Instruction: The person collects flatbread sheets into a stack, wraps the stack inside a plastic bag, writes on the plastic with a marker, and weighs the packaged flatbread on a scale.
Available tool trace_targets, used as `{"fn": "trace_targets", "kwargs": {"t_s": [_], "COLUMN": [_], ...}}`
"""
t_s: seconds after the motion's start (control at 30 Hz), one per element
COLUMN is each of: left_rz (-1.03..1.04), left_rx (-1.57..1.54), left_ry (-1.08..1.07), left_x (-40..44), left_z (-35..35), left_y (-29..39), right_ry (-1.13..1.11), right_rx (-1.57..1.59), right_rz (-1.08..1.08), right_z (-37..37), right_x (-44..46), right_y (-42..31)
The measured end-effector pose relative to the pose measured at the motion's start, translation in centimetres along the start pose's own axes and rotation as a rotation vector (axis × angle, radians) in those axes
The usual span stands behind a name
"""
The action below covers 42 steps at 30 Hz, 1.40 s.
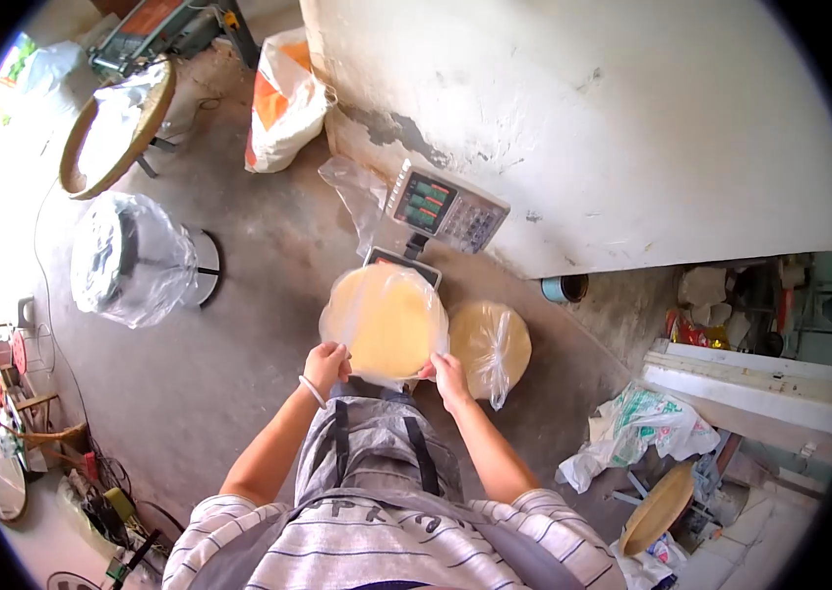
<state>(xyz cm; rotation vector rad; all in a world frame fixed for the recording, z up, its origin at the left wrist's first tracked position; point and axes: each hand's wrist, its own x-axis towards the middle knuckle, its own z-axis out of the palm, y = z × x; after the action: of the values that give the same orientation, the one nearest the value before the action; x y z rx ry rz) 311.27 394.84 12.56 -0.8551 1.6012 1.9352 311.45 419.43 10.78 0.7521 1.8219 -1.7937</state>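
In front of my body, a clear plastic bag (386, 323) holds round, flat, pale-yellow sheets, possibly a stack. My left hand (328, 365) pinches the bag's near left edge. On the near right edge my right hand (446, 375) grips the same bag with closed fingers. Just beyond it stands a scale (444, 208) with a lit green display; the bag hides most of its platform, and I cannot tell whether the two touch. A second wrapped round yellow bundle (491, 352) lies to the right, its plastic gathered at the middle.
A loose plastic bag (356, 192) is beside the scale. A white-and-orange sack (285, 106) leans near the wall (583, 128). At left are a plastic-covered round stand (131, 258) and a woven tray (70, 165). A roll of tape (564, 288) lies by the wall's corner.
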Motion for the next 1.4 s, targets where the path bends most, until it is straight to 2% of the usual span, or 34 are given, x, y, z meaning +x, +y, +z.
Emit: {"fn": "trace_targets", "kwargs": {"t_s": [0.07,0.17,0.3,0.5,0.6,0.67,0.73,0.8,0.87,1.0,1.07,1.13,1.3,1.33,1.4], "left_rz": [0.060,0.248,0.488,1.084,1.237,1.293,1.417,1.499,1.592,1.770,1.797,1.830,1.842,1.848,1.870], "left_rx": [0.029,-0.077,-0.221,-0.501,-0.553,-0.543,-0.544,-0.517,-0.442,-0.272,-0.334,-0.467,-0.466,-0.450,-0.406], "left_ry": [0.035,0.074,0.129,0.185,0.201,0.109,0.011,-0.065,-0.136,-0.218,-0.202,-0.196,0.039,0.129,0.312], "left_x": [-4.1,-11.9,-22.6,-32.6,-34.5,-35.8,-36.5,-37.6,-38.5,-38.6,-38.2,-37.3,-33.4,-32.7,-31.2], "left_z": [0.8,-0.6,-2.7,-10.3,-15.6,-19.9,-24.0,-27.4,-30.2,-35.0,-37.7,-40.0,-45.9,-46.9,-49.8], "left_y": [3.7,9.2,15.1,15.5,17.3,18.4,20.9,22.9,25.3,29.5,31.1,32.6,35.8,36.9,38.8], "right_ry": [-0.123,-0.381,-0.757,-1.225,-1.279,-1.215,-1.284,-1.283,-1.257,-1.424,-1.530,-1.594,-1.729,-1.765,-1.756], "right_rx": [0.037,-0.071,-0.066,0.021,0.014,0.127,0.346,0.423,0.473,0.379,0.273,0.292,0.311,0.288,0.289], "right_rz": [-0.106,-0.272,-0.341,-0.645,-0.918,-0.925,-1.031,-1.130,-1.184,-1.255,-1.305,-1.255,-1.193,-1.226,-1.154], "right_z": [1.1,2.7,7.7,18.0,25.5,30.2,34.0,36.7,38.4,42.5,46.0,50.1,61.8,64.5,68.9], "right_x": [-1.9,-5.5,-12.1,-19.2,-21.4,-23.7,-23.0,-23.6,-24.2,-24.5,-24.3,-23.4,-19.1,-18.7,-17.4], "right_y": [-4.6,-11.9,-20.9,-27.8,-30.4,-31.6,-32.8,-34.4,-35.4,-37.6,-39.2,-40.3,-43.6,-44.8,-46.2]}}
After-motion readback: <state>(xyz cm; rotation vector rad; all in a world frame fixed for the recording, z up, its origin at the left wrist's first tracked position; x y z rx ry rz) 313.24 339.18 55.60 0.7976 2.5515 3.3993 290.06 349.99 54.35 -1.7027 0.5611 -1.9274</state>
